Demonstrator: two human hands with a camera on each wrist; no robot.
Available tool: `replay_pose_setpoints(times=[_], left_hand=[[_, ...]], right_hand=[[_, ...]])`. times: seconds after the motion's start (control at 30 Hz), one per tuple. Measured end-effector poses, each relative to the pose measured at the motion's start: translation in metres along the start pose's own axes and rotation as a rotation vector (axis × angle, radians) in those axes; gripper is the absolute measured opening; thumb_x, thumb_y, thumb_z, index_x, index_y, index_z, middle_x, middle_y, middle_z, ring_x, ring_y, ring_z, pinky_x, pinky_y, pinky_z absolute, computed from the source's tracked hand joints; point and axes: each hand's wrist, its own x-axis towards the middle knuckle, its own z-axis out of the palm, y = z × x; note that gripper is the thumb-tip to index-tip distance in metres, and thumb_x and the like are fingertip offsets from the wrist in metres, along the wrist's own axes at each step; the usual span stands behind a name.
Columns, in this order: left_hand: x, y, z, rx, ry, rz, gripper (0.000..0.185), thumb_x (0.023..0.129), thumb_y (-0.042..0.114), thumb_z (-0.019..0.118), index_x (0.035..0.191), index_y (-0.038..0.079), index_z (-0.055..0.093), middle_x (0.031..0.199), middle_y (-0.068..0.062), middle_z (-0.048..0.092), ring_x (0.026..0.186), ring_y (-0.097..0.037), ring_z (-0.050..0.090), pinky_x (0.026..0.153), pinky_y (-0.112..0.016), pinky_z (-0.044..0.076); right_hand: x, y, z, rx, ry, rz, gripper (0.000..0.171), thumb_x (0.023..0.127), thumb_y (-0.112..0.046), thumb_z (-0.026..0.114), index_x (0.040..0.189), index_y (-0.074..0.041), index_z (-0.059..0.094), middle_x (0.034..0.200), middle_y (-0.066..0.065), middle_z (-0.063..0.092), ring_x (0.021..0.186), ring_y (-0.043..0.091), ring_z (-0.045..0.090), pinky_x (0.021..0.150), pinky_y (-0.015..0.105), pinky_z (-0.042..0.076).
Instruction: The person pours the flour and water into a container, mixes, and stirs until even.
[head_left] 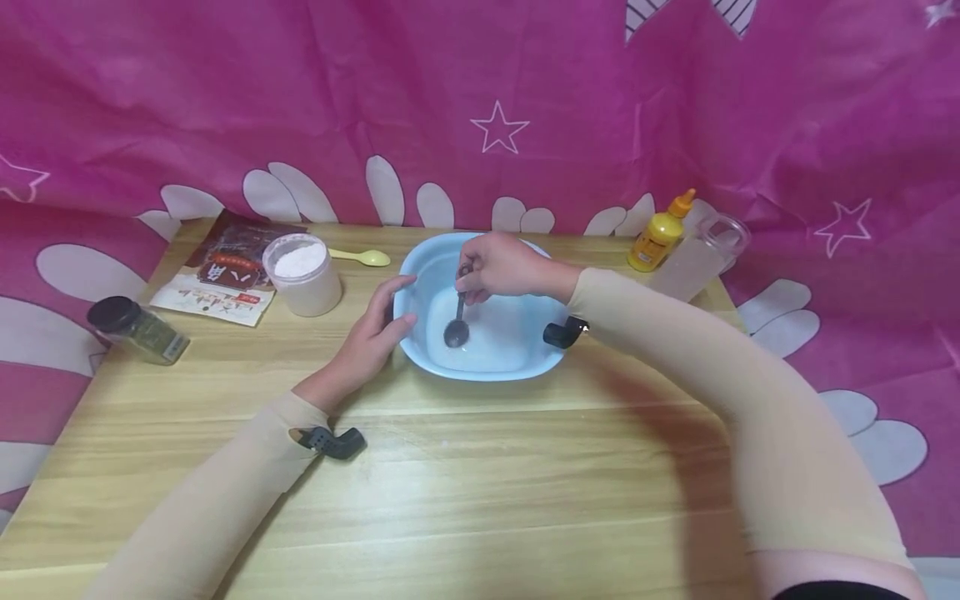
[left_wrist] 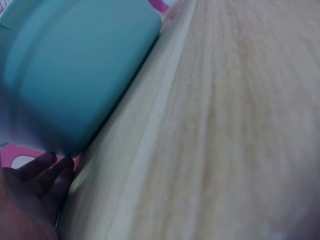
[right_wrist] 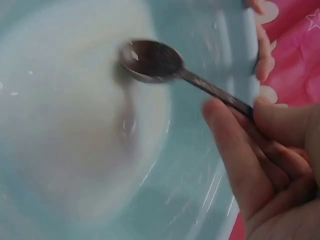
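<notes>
A light-blue plastic basin (head_left: 480, 372) stands on the wooden table, with a whitish, cloudy liquid (right_wrist: 65, 145) in its bottom. My right hand (head_left: 501, 268) pinches the handle of a dark, shiny spoon (right_wrist: 155, 62) between thumb and fingers. In the right wrist view the spoon's bowl is over the liquid; whether it touches the surface I cannot tell. On the basin's left side, my left hand (head_left: 367, 337) holds the rim, thumb and forefinger hooked over it. Its other fingers (left_wrist: 47, 177) rest low against the outer wall in the left wrist view.
Left of the basin are an open tub of white powder (head_left: 303, 279), a pale yellow spoon (head_left: 367, 258), a brown-and-white packet (head_left: 225, 271) and a black-lidded jar (head_left: 142, 331). At the back right stand a yellow squeeze bottle (head_left: 660, 237) and a clear jug (head_left: 693, 262). A pink curtain (head_left: 420, 100) hangs behind.
</notes>
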Motion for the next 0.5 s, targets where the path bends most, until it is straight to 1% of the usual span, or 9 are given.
replay_pose_setpoints(times=[0.1,0.17,0.23,0.3,0.37,0.4,0.43,0.5], left_hand=[[-0.001,-0.001,0.001,0.001,0.006,0.000,0.058,0.116,0.019,0.054,0.171,0.020,0.035,0.177,-0.020,0.034,0.160,-0.039,0.039,0.127,-0.060,0.041],[-0.001,0.000,0.001,0.003,0.008,0.001,0.058,0.116,0.019,0.054,0.171,0.020,0.035,0.177,-0.020,0.033,0.161,-0.039,0.039,0.128,-0.060,0.039],[0.000,0.000,0.002,0.007,0.009,0.003,0.058,0.116,0.019,0.054,0.171,0.020,0.035,0.178,-0.019,0.033,0.161,-0.040,0.038,0.129,-0.060,0.037],[0.000,0.000,0.001,0.010,0.010,0.006,0.058,0.116,0.019,0.054,0.171,0.019,0.035,0.178,-0.019,0.033,0.161,-0.040,0.038,0.129,-0.059,0.036],[0.000,0.001,0.001,0.011,0.011,0.008,0.059,0.115,0.019,0.054,0.171,0.018,0.035,0.177,-0.020,0.033,0.161,-0.041,0.038,0.129,-0.060,0.037],[-0.001,0.001,0.001,0.012,0.011,0.008,0.059,0.115,0.018,0.054,0.171,0.018,0.035,0.177,-0.020,0.033,0.161,-0.041,0.038,0.129,-0.060,0.037],[-0.001,0.002,0.000,0.013,0.012,0.008,0.059,0.115,0.018,0.054,0.170,0.018,0.035,0.177,-0.020,0.033,0.161,-0.040,0.038,0.129,-0.059,0.037],[-0.001,0.002,0.000,0.015,0.014,0.006,0.059,0.115,0.018,0.055,0.170,0.018,0.035,0.177,-0.021,0.033,0.161,-0.040,0.038,0.128,-0.059,0.037]], right_hand=[[0.005,0.002,-0.003,-0.044,0.109,-0.013,0.010,0.103,-0.007,0.080,0.107,-0.001,0.072,0.096,0.011,0.081,0.093,0.027,0.083,0.081,0.031,0.068],[0.005,0.004,-0.007,-0.111,0.177,-0.016,0.010,0.104,-0.008,0.079,0.107,-0.001,0.072,0.098,0.011,0.081,0.093,0.025,0.082,0.082,0.030,0.067],[0.003,0.006,-0.013,-0.228,0.232,-0.018,0.009,0.105,-0.010,0.079,0.106,-0.004,0.072,0.098,0.009,0.080,0.091,0.021,0.079,0.081,0.029,0.065],[-0.001,0.007,-0.018,-0.351,0.262,-0.013,0.009,0.106,-0.012,0.077,0.106,-0.005,0.073,0.097,0.008,0.077,0.089,0.021,0.074,0.079,0.031,0.061],[-0.006,0.007,-0.022,-0.468,0.262,-0.005,0.008,0.106,-0.014,0.076,0.105,-0.007,0.073,0.095,0.007,0.074,0.087,0.022,0.068,0.075,0.035,0.056],[-0.008,0.006,-0.023,-0.519,0.247,-0.005,0.008,0.106,-0.015,0.076,0.104,-0.007,0.073,0.094,0.007,0.073,0.086,0.023,0.066,0.074,0.035,0.054],[-0.010,0.005,-0.024,-0.552,0.218,-0.004,0.008,0.105,-0.014,0.075,0.104,-0.007,0.074,0.094,0.007,0.073,0.085,0.024,0.064,0.073,0.035,0.053],[-0.014,0.001,-0.022,-0.584,0.139,0.000,0.008,0.105,-0.015,0.075,0.102,-0.008,0.074,0.089,0.005,0.073,0.082,0.023,0.065,0.071,0.035,0.052]])
